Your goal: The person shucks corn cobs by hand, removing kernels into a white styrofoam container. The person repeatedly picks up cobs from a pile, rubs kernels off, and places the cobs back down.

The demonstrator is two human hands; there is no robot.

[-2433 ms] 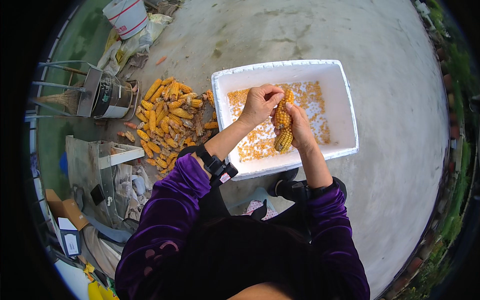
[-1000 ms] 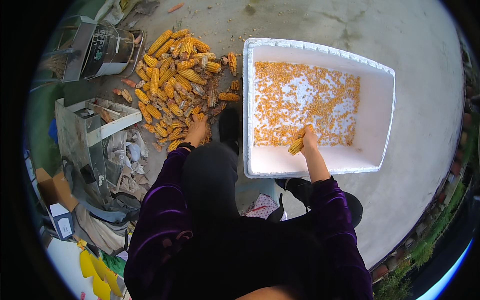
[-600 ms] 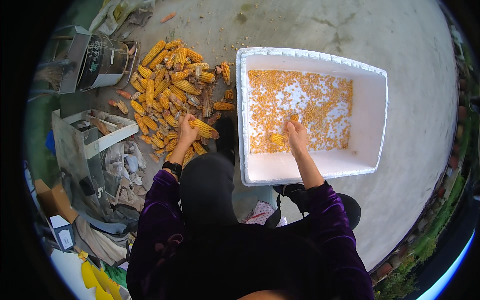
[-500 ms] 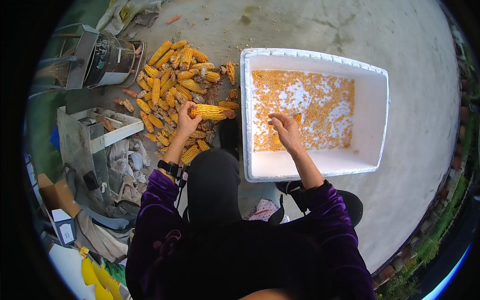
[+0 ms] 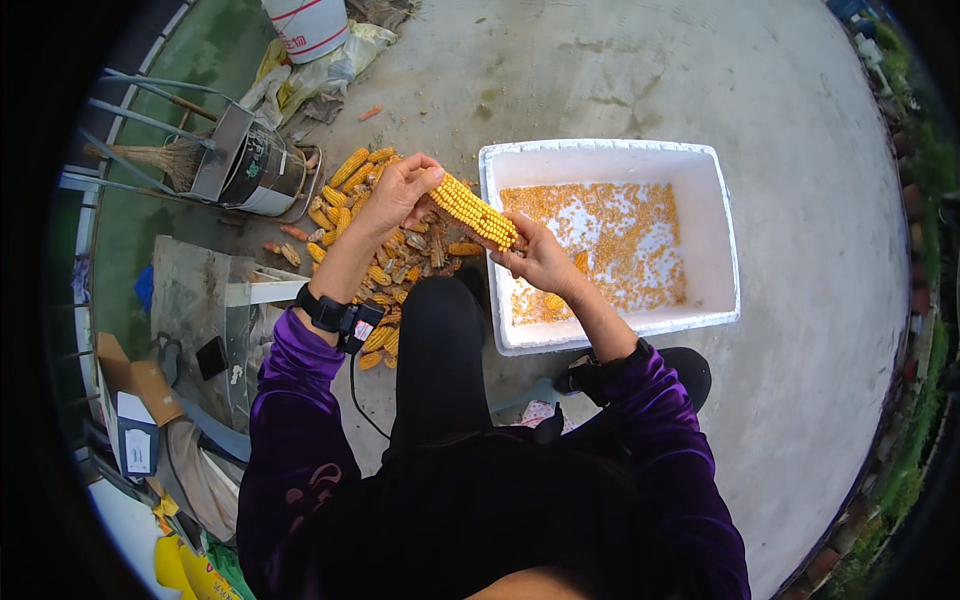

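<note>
A corn cob [image 5: 470, 212] full of yellow kernels is held in the air between my two hands, tilted down to the right. My left hand [image 5: 400, 195] pinches its upper end, and my right hand [image 5: 543, 257] grips the lower end. That lower end reaches over the left rim of a white foam box [image 5: 705, 285]. Loose kernels [image 5: 635, 225] are spread over the box's bottom. Below and behind my left forearm lies a heap of corn cobs [image 5: 385, 270] on the floor, partly covered by my arm and hand.
Left of the heap stands a dark bucket [image 5: 262, 172] beside a dustpan and a broom [image 5: 160, 160]. A white bucket [image 5: 308, 25] is at the far left. Nearer on the left are a cardboard box [image 5: 138, 385] and grey panels [image 5: 200, 300]. My knee [image 5: 440, 330] sits between heap and foam box.
My left hand has raised the corn cob up and rightward. My right hand has moved left from over the kernels and now grips the cob's other end. The view has shifted.
</note>
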